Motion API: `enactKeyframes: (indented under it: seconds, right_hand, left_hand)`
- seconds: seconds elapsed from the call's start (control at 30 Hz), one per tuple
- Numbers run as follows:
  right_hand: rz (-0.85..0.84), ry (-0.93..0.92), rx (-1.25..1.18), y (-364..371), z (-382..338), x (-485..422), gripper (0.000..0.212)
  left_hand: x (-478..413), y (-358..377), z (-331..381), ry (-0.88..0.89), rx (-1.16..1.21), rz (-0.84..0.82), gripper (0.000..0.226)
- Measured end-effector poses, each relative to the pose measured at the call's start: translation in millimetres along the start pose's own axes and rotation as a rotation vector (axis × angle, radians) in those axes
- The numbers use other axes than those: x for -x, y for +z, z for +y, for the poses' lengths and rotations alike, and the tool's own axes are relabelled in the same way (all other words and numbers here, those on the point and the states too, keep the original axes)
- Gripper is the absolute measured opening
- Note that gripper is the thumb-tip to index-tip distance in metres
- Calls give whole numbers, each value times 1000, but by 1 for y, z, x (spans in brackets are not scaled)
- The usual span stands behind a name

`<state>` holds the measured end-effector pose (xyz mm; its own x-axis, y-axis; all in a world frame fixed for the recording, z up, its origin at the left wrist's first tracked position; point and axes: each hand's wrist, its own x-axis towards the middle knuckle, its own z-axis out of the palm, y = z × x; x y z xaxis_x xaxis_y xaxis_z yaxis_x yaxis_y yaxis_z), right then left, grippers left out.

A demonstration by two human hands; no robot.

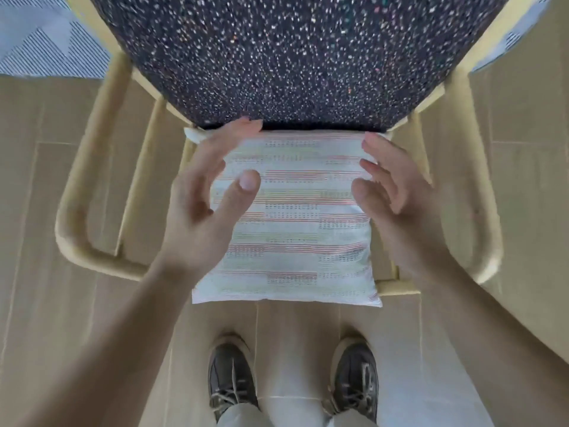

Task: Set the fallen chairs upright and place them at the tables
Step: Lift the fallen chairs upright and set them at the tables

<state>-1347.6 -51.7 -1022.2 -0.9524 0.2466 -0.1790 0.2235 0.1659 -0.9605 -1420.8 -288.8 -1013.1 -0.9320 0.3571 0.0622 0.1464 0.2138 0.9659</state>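
Nearest the camera, a pair of dark laced shoes (231, 380) was seen on the pale tiled floor (46, 334). Above them, two bare forearms were stretched forward. The left hand (209, 204) was held open over the left side of a striped cushion (295, 241), fingers spread and loosely bent, with nothing gripped. The right hand (397, 198) was held the same way over the cushion's right edge, also open and holding nothing. Because of blur, it could not be told whether either hand touched the fabric. The cushion was laid flat on the seat of a yellow-framed chair (80, 180), which stood upright, its far end hidden under a dark speckled tabletop (292, 57). Beyond, at the far left, a grey striped rug (37, 41) was visible.
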Motion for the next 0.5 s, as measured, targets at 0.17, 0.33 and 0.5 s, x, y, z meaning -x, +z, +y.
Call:
enactKeyframes:
  seconds: [0.17,0.33,0.5]
  right_hand:
    - [18,49,147,7,120,-16,105]
    - [57,238,-55,17,188,-8,93]
    - [5,442,-123,16,209,-15,81]
  left_hand:
    - [6,9,-130,-107,-344,-75,83]
    - [33,2,-199,-291,-244,57,116]
    - [51,-2,-226,-624,141,108,65]
